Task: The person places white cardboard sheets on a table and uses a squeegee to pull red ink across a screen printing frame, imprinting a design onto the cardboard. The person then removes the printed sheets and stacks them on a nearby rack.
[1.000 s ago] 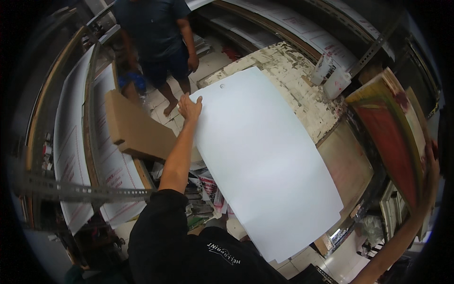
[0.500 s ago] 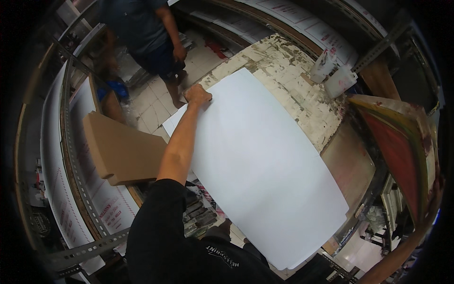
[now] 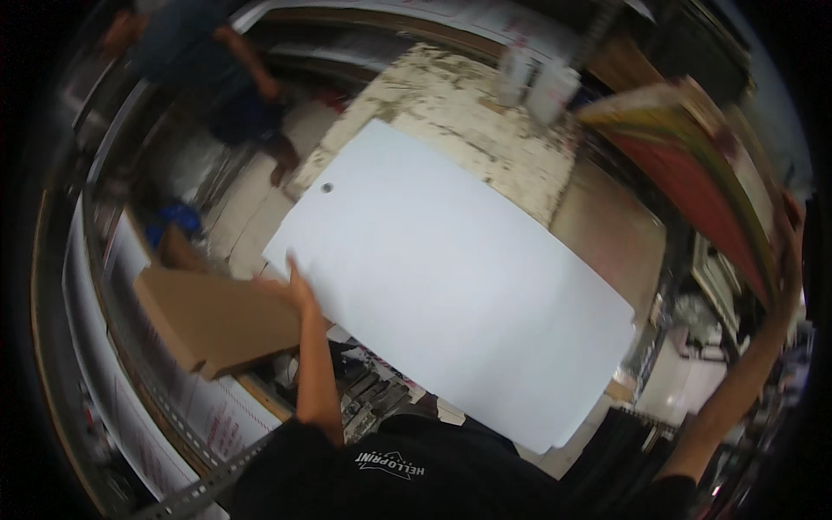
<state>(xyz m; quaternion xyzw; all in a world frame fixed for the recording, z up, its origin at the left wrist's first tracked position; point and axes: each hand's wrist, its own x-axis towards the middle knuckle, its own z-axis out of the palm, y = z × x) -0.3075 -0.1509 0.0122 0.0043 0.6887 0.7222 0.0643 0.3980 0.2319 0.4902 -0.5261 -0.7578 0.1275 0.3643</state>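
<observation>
A large white sheet (image 3: 459,295) with notched corners lies across the worktable in front of me. Near its far left corner is a small dark round thing (image 3: 327,187), too small to name. At the sheet's left edge, my left hand (image 3: 295,290) has thumb and fingers apart and holds nothing; it is somewhat blurred, beside a stack of brown cardboard (image 3: 217,316). Off to the right, my right hand (image 3: 787,238) grips the outer edge of a raised, tilted screen printing frame (image 3: 702,169) with a red and yellow-green face. Its fingertips are partly hidden.
Beyond the sheet, the worn, paint-flaked tabletop (image 3: 451,95) carries two whitish plastic containers (image 3: 552,91). A person (image 3: 191,61) stands at the far left. Racks with printed white sheets (image 3: 217,416) curve along the left. A brownish board (image 3: 611,230) lies right of the sheet.
My left hand has drawn back toward me from the sheet's far left part and opened from a fist, uncovering the small round thing. My right hand still holds the raised frame. The view has shifted.
</observation>
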